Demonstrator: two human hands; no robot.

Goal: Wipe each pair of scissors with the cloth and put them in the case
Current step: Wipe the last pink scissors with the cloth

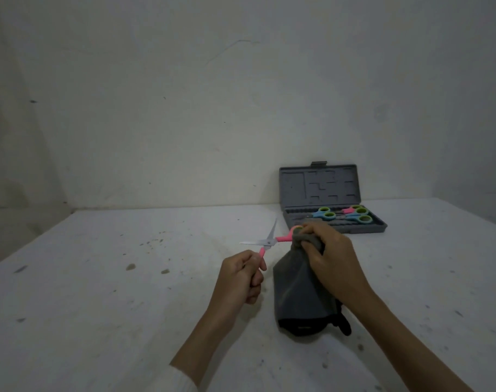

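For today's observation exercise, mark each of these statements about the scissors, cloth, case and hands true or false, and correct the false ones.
1. The pink scissors have their blades spread apart. True.
2. The left hand holds the cloth. False: it grips one scissor handle; the right hand holds the cloth.
3. The case is closed. False: its lid stands open.
4. Scissors already lie in the case. True.
5. The cloth is white. False: it is grey.

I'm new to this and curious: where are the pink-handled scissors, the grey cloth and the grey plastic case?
pink-handled scissors (265, 242): head view, at the blade pivot.
grey cloth (300, 290): head view, hanging middle.
grey plastic case (320, 183): head view, open lid.
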